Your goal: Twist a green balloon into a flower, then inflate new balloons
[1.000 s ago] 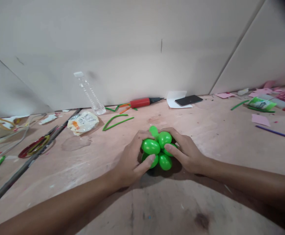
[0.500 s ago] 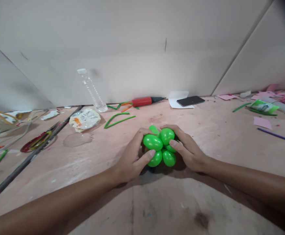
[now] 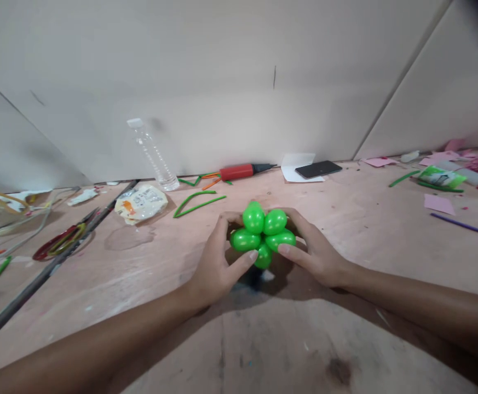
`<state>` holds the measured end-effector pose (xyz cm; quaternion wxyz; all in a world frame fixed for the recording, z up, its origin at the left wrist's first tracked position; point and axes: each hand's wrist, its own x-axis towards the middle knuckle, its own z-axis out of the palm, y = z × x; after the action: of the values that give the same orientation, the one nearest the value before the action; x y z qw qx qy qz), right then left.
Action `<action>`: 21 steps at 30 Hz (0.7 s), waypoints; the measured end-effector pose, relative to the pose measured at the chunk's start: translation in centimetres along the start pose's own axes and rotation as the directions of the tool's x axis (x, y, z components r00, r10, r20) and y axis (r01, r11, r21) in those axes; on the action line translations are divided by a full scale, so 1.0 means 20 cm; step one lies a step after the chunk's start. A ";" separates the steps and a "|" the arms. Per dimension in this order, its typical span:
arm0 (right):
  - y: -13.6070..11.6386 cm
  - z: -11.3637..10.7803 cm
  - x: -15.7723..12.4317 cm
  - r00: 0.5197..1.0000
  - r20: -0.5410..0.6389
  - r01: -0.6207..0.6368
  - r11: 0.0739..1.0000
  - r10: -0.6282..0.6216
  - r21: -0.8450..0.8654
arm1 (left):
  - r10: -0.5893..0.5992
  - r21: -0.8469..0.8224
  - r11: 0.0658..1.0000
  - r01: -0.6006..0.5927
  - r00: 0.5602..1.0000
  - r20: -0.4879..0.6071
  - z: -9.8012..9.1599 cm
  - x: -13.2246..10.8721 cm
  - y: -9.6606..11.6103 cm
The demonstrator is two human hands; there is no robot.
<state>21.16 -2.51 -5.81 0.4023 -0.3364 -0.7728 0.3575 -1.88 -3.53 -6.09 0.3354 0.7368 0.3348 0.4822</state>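
The left hand is cupping the left side of a green balloon cluster, half open, its thumb resting at the lowest visible lobe. The right hand is mirroring that curve on the other side, its thumb touching the lower edge of the right lobe. Between them, the cluster is showing five rounded lobes above the pinkish wooden surface; whether it is touching that surface cannot be told. The lobes are hiding most of both hands' fingers, so how firmly these are pressing is unclear. A dark patch beneath is proving hard to make out. Both forearms are running out of view, and a dark blur is covering the upper right corner.
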 end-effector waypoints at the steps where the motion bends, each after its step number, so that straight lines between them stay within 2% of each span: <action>1: 0.00 0.00 0.00 1.000 0.008 0.007 0.999 -0.007 -0.037 | -0.009 0.021 1.000 0.009 1.000 0.010 0.00 0.00 0.00; 5: -0.01 0.00 0.00 0.992 0.086 0.105 0.974 -0.089 -0.200 | -0.063 0.044 0.997 0.064 0.998 -0.022 0.01 0.01 0.01; 8: -0.01 -0.01 -0.01 0.981 0.152 0.156 0.958 -0.122 -0.239 | -0.050 0.074 0.996 0.052 0.998 -0.023 0.02 0.02 0.03; 11: -0.01 -0.01 -0.01 0.979 0.168 0.155 0.953 -0.113 -0.262 | -0.002 0.137 0.991 0.005 1.000 -0.029 0.02 0.02 0.05; 17: -0.01 -0.02 -0.01 0.976 0.198 0.141 0.960 -0.093 -0.243 | -0.005 0.091 0.996 0.007 1.000 -0.021 0.02 0.02 0.05; 21: -0.01 -0.01 -0.01 0.986 0.164 0.085 0.963 -0.044 -0.257 | -0.026 0.004 1.000 0.026 0.999 0.024 0.01 0.01 0.03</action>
<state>21.37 -2.73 -5.71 0.3038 -0.3322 -0.8531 0.2639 -1.54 -3.72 -5.44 0.3441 0.7389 0.3411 0.4683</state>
